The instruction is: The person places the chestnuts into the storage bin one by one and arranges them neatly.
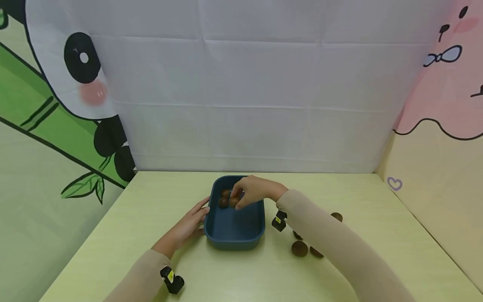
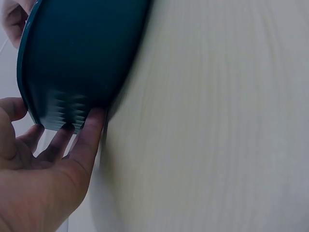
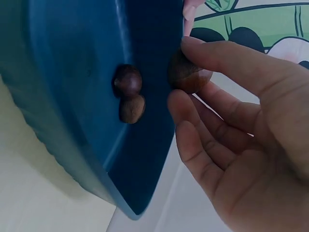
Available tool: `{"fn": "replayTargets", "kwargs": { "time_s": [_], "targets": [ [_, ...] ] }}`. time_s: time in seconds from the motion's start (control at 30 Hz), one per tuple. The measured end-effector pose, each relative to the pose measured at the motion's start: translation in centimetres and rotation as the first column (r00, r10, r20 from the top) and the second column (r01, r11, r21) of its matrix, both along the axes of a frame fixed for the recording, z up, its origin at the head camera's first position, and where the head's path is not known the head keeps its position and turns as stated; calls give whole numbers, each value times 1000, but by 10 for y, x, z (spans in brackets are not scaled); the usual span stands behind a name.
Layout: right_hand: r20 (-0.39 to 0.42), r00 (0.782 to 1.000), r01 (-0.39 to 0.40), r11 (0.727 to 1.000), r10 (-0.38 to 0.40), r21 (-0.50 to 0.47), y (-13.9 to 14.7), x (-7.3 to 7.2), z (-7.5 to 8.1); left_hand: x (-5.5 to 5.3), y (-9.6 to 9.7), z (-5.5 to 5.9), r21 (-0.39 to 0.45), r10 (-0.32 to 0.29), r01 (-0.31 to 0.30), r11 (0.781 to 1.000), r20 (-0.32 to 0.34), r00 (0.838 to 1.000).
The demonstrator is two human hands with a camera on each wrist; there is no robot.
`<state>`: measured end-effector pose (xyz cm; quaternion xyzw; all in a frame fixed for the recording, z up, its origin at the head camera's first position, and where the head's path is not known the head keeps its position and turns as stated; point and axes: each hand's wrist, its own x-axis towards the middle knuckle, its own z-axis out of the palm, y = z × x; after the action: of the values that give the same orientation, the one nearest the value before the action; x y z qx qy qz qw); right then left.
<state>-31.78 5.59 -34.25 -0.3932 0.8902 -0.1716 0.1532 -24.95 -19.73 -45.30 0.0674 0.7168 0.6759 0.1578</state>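
A dark blue rectangular bin [image 1: 235, 230] stands on the table, and two brown chestnuts [image 3: 128, 81] lie together on its floor. My right hand [image 1: 253, 192] is over the far part of the bin. Its thumb and fingers pinch a third chestnut [image 3: 189, 75], held above the floor of the bin. My left hand [image 1: 188, 222] is at the bin's left side. In the left wrist view its fairly straight fingers [image 2: 87, 140] touch the bin's outer wall, with one fingertip up near the rim.
Several more chestnuts [image 1: 299, 248] lie on the pale table [image 1: 241, 277] right of the bin, partly hidden under my right forearm. A white cloth [image 1: 260, 105] hangs behind the table, and printed walls flank it on both sides.
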Motion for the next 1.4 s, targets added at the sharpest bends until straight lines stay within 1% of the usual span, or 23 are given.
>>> {"fn": "replayTargets", "kwargs": {
  "time_s": [0.2, 0.43, 0.53, 0.73, 1.03, 1.23, 1.4],
  "targets": [
    [6, 999, 42, 997, -43, 64, -16, -10, -7, -1, 0, 0, -12, 2, -2, 1000, -3, 1000],
    [88, 994, 65, 997, -68, 38, -31, -19, -21, -1, 0, 2, -42, 18, -18, 999, -8, 1000],
    [108, 991, 78, 996, -82, 41, -37, -21, -28, -1, 1, 1, -44, 10, -11, 999, -4, 1000],
    [124, 983, 123, 989, -133, 87, -47, -19, -39, 0, 1, 1, -26, -11, 11, 1000, -1, 1000],
    [90, 973, 200, 974, -210, 109, -56, -16, -53, 0, 1, 1, -35, -2, 2, 999, -16, 1000],
    [97, 961, 252, 965, -259, 76, -57, -14, -57, 0, 0, 0, -37, -9, 9, 999, -17, 1000],
    [107, 954, 278, 959, -282, 48, -58, -15, -59, 1, 0, 1, -38, -10, 9, 999, -19, 1000]
  ]
}}
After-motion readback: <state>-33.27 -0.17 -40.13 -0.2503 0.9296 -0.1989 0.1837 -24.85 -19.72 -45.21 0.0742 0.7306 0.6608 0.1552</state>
